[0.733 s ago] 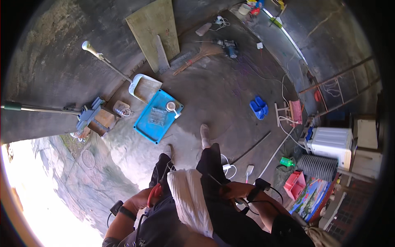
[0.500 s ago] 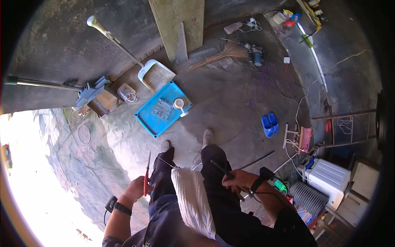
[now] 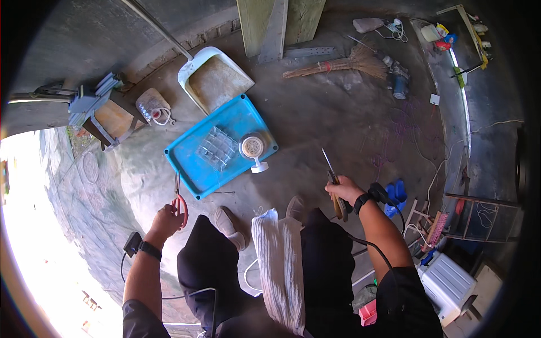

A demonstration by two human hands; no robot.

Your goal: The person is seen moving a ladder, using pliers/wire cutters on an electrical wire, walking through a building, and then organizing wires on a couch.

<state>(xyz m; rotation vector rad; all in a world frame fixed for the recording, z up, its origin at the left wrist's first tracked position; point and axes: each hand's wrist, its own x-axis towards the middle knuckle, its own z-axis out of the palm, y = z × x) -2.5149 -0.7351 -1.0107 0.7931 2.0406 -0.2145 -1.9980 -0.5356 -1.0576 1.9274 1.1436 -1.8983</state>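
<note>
My left hand (image 3: 163, 221) is closed on a pair of scissors (image 3: 181, 209) with red handles, blades pointing up beside the near left edge of a blue rectangular tray (image 3: 194, 187). A screwdriver (image 3: 328, 162) with a dark grip juts from my closed right hand (image 3: 345, 189). That same hand also holds a tool with yellow-brown handles (image 3: 339, 207); its kind is hidden. On the tray lie a clear plastic compartment box (image 3: 217, 147) and a round white handheld fan (image 3: 252, 147), whose handle overhangs the near edge. White ribbed cloth (image 3: 276, 265) hangs between my knees.
Behind the tray lies a long-handled dustpan (image 3: 220, 84). A straw broom (image 3: 355, 65) and a power tool (image 3: 399, 81) are on the floor farther right. Blue slippers (image 3: 396, 197) lie beyond my right forearm. A small wooden stool (image 3: 115, 119) stands at left, near a grubby white container (image 3: 153, 106).
Both hands have moved forward and outward with their tools, toward the tray's near side. My knees have bent, and the view has come lower and closer to the floor.
</note>
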